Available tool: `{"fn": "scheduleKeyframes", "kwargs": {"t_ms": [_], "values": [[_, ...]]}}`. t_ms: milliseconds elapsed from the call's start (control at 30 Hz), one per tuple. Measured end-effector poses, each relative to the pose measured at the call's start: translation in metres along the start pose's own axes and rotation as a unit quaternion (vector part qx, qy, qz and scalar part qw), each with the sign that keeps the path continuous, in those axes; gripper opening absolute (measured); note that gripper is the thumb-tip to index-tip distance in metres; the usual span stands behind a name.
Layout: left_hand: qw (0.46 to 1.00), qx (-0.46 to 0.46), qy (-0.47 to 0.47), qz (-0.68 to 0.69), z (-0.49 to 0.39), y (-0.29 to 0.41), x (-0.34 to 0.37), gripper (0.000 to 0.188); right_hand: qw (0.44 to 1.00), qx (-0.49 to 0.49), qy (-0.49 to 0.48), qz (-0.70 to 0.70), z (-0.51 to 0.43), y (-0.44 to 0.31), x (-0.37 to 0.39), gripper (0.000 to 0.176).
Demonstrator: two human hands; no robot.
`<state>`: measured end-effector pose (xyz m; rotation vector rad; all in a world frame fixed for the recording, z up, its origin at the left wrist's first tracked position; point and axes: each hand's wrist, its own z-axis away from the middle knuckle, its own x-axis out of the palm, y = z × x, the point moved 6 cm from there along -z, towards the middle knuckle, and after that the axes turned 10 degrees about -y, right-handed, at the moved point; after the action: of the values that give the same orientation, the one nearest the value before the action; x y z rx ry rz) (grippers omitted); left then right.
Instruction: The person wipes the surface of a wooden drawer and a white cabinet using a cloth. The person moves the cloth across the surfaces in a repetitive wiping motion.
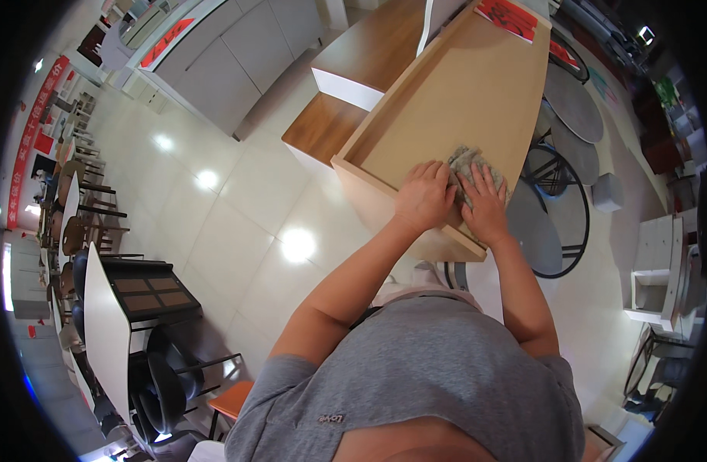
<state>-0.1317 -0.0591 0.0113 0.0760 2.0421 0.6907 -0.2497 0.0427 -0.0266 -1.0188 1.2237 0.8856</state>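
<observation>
A crumpled grey-beige cloth (466, 157) lies on the light wood top (451, 92) of a long piece of furniture, near its close end. My right hand (485, 202) presses down on the cloth with spread fingers. Just to the left, my left hand (425, 193) rests over the raised wooden rim (362, 167) at the near end. Its fingers are bent and close together, and its thumb is against the cloth's edge. What lies under the left fingers is hidden.
Brown wooden steps (327, 124) adjoin the left side. A red paper with black brushwork (506, 20) lies at the far end. Grey round tabletops (570, 110) and a black metal ring base (587, 213) stand right. A white table (105, 323) with black chairs (166, 375) is lower left.
</observation>
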Motion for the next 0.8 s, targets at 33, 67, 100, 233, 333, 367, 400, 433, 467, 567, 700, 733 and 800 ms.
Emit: {"fn": "scheduleKeyframes", "kwargs": {"t_ms": [33,67,100,233,333,367,400,433,467,567,700,733,800], "values": [[1.000,0.003,-0.001,0.007,0.000,0.000,0.000,0.040,1.000,0.003,0.001,0.004,-0.001,0.001,0.001,0.061],[1.000,0.007,-0.003,0.013,-0.002,0.000,0.001,0.040,1.000,0.007,0.001,0.009,-0.003,0.003,0.002,0.062],[1.000,0.012,-0.006,0.022,-0.002,0.000,0.002,0.040,1.000,0.014,0.001,0.013,-0.002,0.003,0.003,0.062],[1.000,0.029,-0.011,-0.005,0.006,-0.003,-0.002,0.038,1.000,0.024,-0.003,0.004,-0.004,0.002,0.005,0.062],[0.999,0.017,-0.029,-0.028,0.017,-0.009,-0.008,0.040,0.999,0.045,-0.029,0.006,-0.007,0.004,0.010,0.062],[0.999,0.017,-0.035,-0.038,0.021,-0.012,-0.009,0.042,0.998,0.053,-0.042,0.005,-0.007,0.006,0.008,0.061],[0.998,0.017,-0.042,-0.048,0.025,-0.015,-0.010,0.044,0.997,0.060,-0.054,0.002,-0.008,0.006,0.008,0.061],[0.996,0.008,-0.051,-0.067,0.028,-0.020,-0.011,0.047,0.997,0.051,-0.064,-0.010,-0.010,0.004,0.007,0.061],[0.995,0.000,-0.061,-0.085,0.031,-0.026,-0.012,0.049,0.996,0.043,-0.073,-0.022,-0.012,0.002,0.006,0.061],[0.991,-0.020,-0.064,-0.114,0.035,-0.033,-0.013,0.059,0.995,-0.004,-0.093,-0.034,-0.017,-0.007,0.002,0.060],[0.990,-0.043,-0.065,-0.120,0.034,-0.036,-0.020,0.065,0.987,-0.099,-0.118,-0.053,-0.033,-0.050,-0.004,0.058],[0.989,-0.053,-0.073,-0.120,0.033,-0.040,-0.023,0.066,0.983,-0.123,-0.119,-0.062,-0.039,-0.058,-0.003,0.057],[0.986,-0.058,-0.070,-0.141,0.034,-0.054,-0.031,0.068,0.975,-0.172,-0.117,-0.084,-0.053,-0.073,-0.003,0.054]]}}
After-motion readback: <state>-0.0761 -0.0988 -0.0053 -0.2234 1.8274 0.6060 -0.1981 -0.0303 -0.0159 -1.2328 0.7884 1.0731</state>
